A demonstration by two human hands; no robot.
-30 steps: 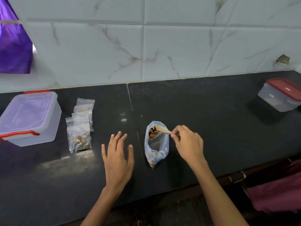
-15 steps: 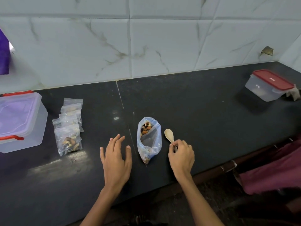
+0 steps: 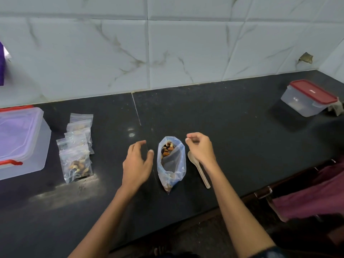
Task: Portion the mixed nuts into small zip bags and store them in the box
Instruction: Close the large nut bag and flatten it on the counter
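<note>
A bluish plastic bag of mixed nuts point(image 3: 172, 161) lies open on the black counter point(image 3: 232, 138). Just left of it my left hand point(image 3: 137, 164) hovers with relaxed, slightly curved fingers and holds nothing. Right of the bag, my right hand point(image 3: 201, 148) is raised with fingers loosely curled and empty. A pale wooden spoon point(image 3: 199, 171) lies on the counter under that hand. Several small filled zip bags point(image 3: 77, 148) lie in a stack at the left. Beside them stands a clear box with a lid and red clips point(image 3: 20, 142).
A second clear box with a red lid point(image 3: 308, 98) stands at the far right near the tiled wall. Maroon cloth point(image 3: 312, 192) hangs past the counter's front edge at the right. Purple fabric point(image 3: 1, 66) shows at the far left.
My right hand took the spoon out of the nut bag, laid it on the counter and let go. Both hands have lifted beside the bag.
</note>
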